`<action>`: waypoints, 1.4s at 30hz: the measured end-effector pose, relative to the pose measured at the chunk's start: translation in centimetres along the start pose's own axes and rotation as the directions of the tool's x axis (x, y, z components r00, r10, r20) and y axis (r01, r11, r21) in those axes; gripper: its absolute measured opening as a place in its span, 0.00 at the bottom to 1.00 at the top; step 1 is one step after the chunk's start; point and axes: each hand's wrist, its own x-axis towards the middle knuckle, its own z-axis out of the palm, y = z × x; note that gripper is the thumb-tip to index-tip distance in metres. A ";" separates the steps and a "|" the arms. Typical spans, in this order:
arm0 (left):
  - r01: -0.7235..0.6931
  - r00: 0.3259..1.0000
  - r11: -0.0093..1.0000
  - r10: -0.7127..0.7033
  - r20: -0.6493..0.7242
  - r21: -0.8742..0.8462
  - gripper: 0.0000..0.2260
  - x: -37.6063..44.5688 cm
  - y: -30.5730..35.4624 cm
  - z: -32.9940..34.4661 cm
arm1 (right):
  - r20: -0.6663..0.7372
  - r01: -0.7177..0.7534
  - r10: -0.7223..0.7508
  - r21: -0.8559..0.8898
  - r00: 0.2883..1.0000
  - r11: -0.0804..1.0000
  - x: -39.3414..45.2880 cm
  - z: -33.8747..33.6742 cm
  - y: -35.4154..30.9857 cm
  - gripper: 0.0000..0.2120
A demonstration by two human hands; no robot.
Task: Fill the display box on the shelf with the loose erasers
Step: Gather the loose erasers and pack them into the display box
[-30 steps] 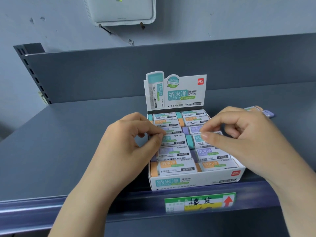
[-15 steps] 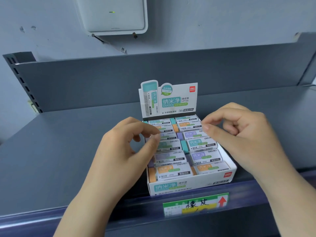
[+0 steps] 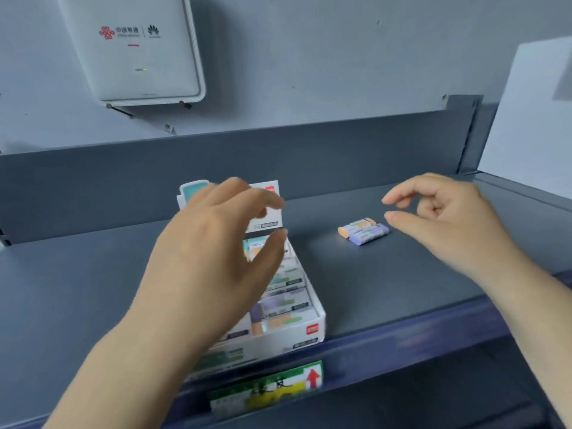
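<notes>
The white display box point(image 3: 311, 331) stands at the shelf's front edge, packed with rows of sleeved erasers point(image 3: 286, 305); its upright header card is partly hidden. My left hand point(image 3: 216, 252) hovers over the box, fingers apart, holding nothing. Two loose erasers lie side by side on the shelf right of the box: an orange one point(image 3: 356, 227) and a purple one point(image 3: 370, 235). My right hand point(image 3: 445, 218) is just right of them, thumb and forefinger apart, close to the purple eraser's end, holding nothing.
The dark grey shelf point(image 3: 387, 280) has a raised back panel and a blue front rail with a green-yellow price label point(image 3: 269, 387). A white router point(image 3: 136, 48) hangs on the wall above. A white panel stands at the far right.
Both hands have lifted off the box. My right hand has swung right toward the two loose erasers, which are now uncovered. The view has shifted to the right and blurred.
</notes>
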 end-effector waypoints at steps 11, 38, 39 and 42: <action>0.132 0.926 0.964 -0.203 0.317 0.231 0.15 6.5 7.4 8.2 | 0.462 0.193 -0.036 -0.296 0.886 0.936 5.2 -1.7 6.4 0.08; 0.456 0.791 0.881 -0.465 0.397 0.125 0.11 8.3 6.3 15.3 | 0.601 0.175 -0.095 -0.076 0.794 0.982 6.2 -0.9 9.7 0.07; 0.463 0.791 0.879 -0.468 0.394 0.115 0.12 8.3 6.3 15.3 | 0.615 0.169 -0.087 -0.076 0.784 0.983 6.2 -0.9 9.6 0.08; 0.480 0.785 0.873 -0.472 0.401 0.087 0.15 8.0 6.4 15.3 | 0.636 0.171 -0.081 -0.082 0.767 0.982 5.9 -1.0 9.3 0.09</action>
